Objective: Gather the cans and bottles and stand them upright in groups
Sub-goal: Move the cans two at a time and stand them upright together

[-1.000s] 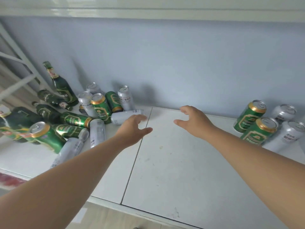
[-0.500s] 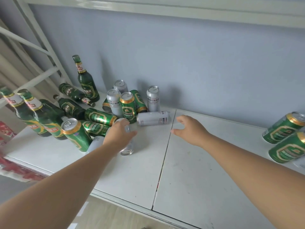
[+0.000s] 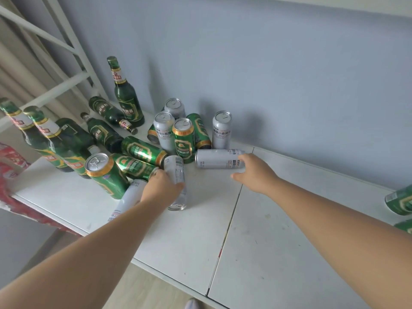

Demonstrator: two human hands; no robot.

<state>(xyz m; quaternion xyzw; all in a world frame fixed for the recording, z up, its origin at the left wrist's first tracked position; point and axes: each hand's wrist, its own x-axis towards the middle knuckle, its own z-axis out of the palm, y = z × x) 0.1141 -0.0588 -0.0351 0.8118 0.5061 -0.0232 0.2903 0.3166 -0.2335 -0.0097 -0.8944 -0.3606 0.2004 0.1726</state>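
Meanwhile, a silver can is gripped by the left hand, its two-o'clock neighbour touched by the open right hand.

Pale blue wall, white tabletop, white frame, wood floor

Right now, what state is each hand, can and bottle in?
left hand: grips front silver can
front silver can: lying down
right hand: open, fingers at sideways silver can
sideways silver can: lying down
third silver can: lying down
front green can: upright
back green bottle: upright
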